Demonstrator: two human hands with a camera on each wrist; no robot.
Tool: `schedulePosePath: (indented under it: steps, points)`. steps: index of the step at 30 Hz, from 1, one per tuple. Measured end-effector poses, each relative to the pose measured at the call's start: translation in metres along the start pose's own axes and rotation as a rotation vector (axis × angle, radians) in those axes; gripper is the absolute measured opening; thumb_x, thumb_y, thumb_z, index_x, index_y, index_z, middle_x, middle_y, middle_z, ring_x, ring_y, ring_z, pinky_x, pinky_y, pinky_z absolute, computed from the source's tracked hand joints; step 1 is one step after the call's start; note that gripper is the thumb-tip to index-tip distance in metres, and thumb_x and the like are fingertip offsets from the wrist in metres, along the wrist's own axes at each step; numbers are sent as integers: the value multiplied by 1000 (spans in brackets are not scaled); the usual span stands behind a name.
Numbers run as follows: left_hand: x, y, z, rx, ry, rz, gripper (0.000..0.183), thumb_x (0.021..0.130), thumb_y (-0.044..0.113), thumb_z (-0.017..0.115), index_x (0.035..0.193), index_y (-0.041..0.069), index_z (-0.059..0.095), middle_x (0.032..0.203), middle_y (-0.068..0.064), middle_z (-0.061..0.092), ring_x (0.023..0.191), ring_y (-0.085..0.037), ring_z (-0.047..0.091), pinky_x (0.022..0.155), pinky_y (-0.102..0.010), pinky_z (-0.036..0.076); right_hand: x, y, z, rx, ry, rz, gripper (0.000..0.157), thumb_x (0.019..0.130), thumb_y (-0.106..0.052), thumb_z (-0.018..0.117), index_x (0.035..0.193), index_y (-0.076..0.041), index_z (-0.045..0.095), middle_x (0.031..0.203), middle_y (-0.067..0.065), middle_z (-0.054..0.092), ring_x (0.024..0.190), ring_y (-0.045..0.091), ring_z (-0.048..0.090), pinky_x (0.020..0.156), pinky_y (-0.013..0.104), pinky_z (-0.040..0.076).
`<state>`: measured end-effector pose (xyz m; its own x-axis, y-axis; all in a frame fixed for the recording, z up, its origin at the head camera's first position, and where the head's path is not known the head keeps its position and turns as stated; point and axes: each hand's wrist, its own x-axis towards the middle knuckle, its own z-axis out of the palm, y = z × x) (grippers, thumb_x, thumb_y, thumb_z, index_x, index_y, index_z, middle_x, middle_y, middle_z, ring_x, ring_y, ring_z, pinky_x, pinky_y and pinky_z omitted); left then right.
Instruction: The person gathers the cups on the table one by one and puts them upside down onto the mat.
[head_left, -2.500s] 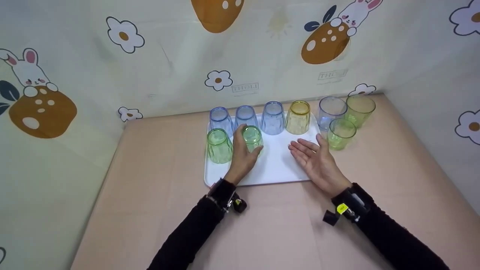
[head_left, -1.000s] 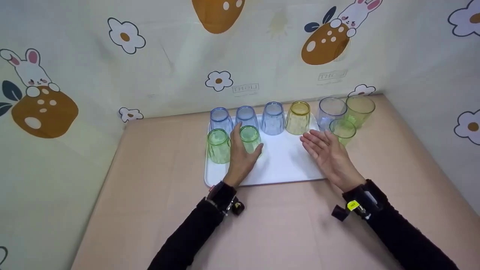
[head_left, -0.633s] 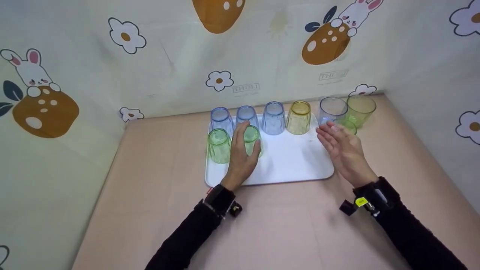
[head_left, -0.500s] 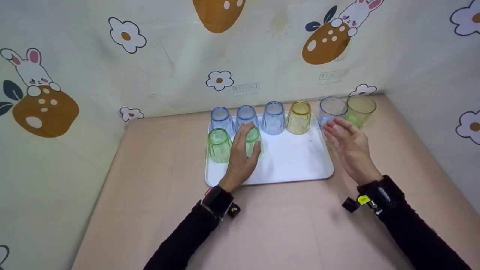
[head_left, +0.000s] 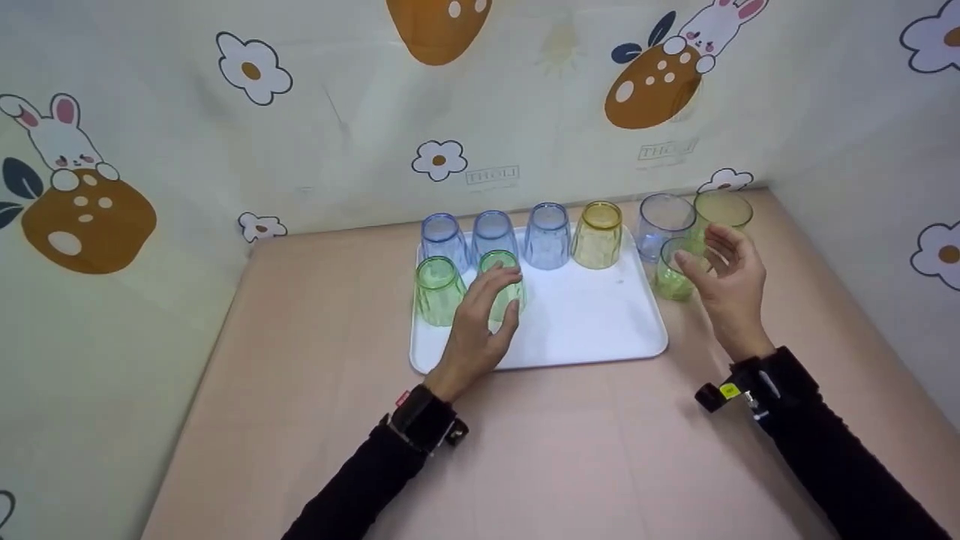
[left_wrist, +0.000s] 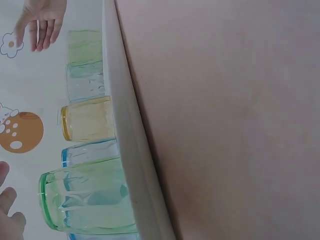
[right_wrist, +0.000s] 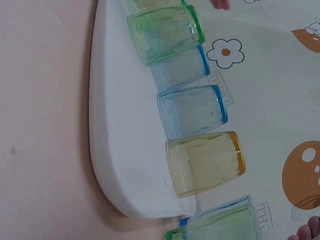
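Head view: green glass point(head_left: 673, 286) stands mouth-up on the tabletop point(head_left: 570, 450) beside the tray point(head_left: 600, 322); right hand point(head_left: 731, 292) above it, fingers parted, holding nothing; left hand point(head_left: 478, 330) loosely bent, also empty. Probably the reaching step; next move calls for lowering, then gripping.

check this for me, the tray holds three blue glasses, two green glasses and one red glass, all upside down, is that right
Not quite: the one you call red is a yellow glass, as the head view shows. The tray does hold three blue glasses and two green glasses besides, all upside down.
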<state>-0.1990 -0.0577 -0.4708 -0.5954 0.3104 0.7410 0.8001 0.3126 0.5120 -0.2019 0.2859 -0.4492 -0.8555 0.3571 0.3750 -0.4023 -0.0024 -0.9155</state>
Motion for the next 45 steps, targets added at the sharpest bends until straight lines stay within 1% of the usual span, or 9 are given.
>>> schedulePosePath:
  steps: [5,8,12,19,25,29,35,40,45]
  points:
    - [-2,2,-4,2,-30,36,33,100,6,57,131,-3,59,136,-15,57,135,-42,45,116,-47,30,4,10,-9,-178,-18,-15,69,84,2,80,141,10,42,142,23,43,133,32,38,116,34,30]
    - [-5,2,-6,4,-52,32,36,99,7,58,133,-3,58,137,-15,57,136,-40,45,116,-43,30,7,19,-13,-232,-36,3,73,84,2,80,143,12,39,144,25,41,135,35,37,117,35,28]
    - [-8,2,-10,22,-82,27,39,99,8,58,136,-2,56,138,-14,57,137,-38,45,116,-42,31,12,28,-17,-278,-79,32,78,84,1,80,145,12,33,147,25,37,138,36,34,118,36,25]
    - [-13,3,-14,48,-150,37,41,99,11,59,139,0,55,140,-12,55,137,-37,44,116,-41,31,12,33,-23,-378,-145,129,92,86,-14,84,152,8,24,153,24,31,143,35,30,119,36,22]
    - [-18,6,-15,68,-206,24,42,100,13,61,139,1,55,141,-9,54,139,-33,41,117,-38,30,12,39,-27,-431,-196,189,100,86,-27,84,154,7,19,154,26,30,143,39,28,119,45,22]
    - [-21,10,-14,91,-259,45,42,100,14,62,139,2,54,141,-10,53,140,-31,41,116,-37,30,13,43,-28,-454,-217,225,104,87,-32,83,156,5,15,153,28,31,141,41,30,117,50,26]
    - [-23,15,-11,124,-318,81,42,99,17,63,138,3,56,145,-9,51,139,-30,42,116,-35,30,15,47,-27,-492,-233,216,98,87,-32,84,153,6,23,143,28,42,131,38,42,111,50,35]
    - [-22,17,-12,142,-364,45,39,100,19,63,136,5,58,145,-7,51,141,-22,39,115,-33,31,17,50,-27,-536,-250,169,86,86,-33,84,146,8,37,139,27,47,127,38,47,109,50,38]
    - [-20,20,-13,150,-425,0,38,102,24,61,135,7,59,145,-6,52,142,-16,37,115,-30,31,18,52,-26,-550,-249,151,83,86,-32,84,143,8,41,137,27,49,125,38,48,108,51,39]
